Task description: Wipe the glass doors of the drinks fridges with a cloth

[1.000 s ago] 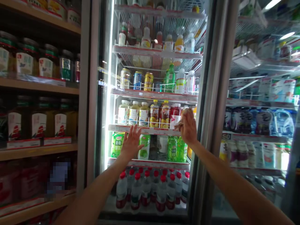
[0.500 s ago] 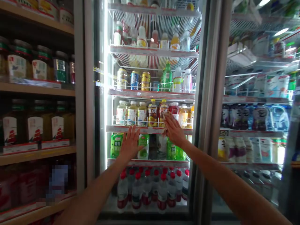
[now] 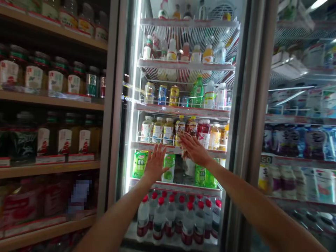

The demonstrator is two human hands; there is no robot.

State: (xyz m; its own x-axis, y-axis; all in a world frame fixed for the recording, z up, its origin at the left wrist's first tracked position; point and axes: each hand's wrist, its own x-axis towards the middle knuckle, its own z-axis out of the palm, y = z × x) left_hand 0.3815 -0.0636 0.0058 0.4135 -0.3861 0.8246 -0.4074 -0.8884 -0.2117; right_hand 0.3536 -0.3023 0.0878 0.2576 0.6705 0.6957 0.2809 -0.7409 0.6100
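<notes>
My left hand lies flat on the glass door of a lit drinks fridge, fingers spread, level with the green bottles. My right hand presses a small pale cloth against the same glass, just right of the left hand. It sits in front of the shelf of yellow and red juice bottles. Only an edge of the cloth shows below the fingers.
The fridge's metal door frame runs down the right of the glass, with a second fridge beyond it. Wooden shelves of jars and bottles stand on the left. Red-capped water bottles fill the bottom fridge shelf.
My right hand has slid left across the glass with the cloth, from the door's right edge to its middle. My left hand has stayed flat on the glass.
</notes>
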